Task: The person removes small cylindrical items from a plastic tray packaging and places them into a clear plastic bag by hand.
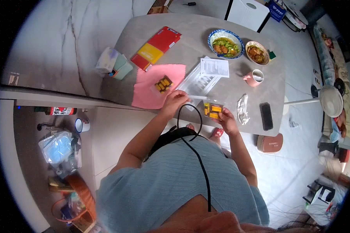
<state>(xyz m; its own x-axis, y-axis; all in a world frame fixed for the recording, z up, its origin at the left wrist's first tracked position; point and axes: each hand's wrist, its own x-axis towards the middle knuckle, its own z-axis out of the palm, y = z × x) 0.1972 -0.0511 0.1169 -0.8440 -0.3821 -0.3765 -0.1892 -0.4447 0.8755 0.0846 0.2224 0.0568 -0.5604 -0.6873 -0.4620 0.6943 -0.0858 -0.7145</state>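
Between my two hands, over the table's front edge, is a clear plastic bag (212,110) with several yellow and dark batteries inside. My right hand (227,119) has its fingers closed on the bag's right side. My left hand (176,101) pinches a clear strip at the bag's left end. Just beyond my left hand, a second pack of yellow and dark batteries (163,84) lies on a pink cloth (144,86). A white plastic tray (198,82) sits beyond the bag, with a printed sheet (215,67) over its upper right part.
A red and yellow box (156,48) lies at the back left, near a tissue pack (107,61). Two bowls of food (226,44) (257,53), a pink mug (254,78), crumpled white material (242,110) and a black phone (266,116) stand or lie on the right.
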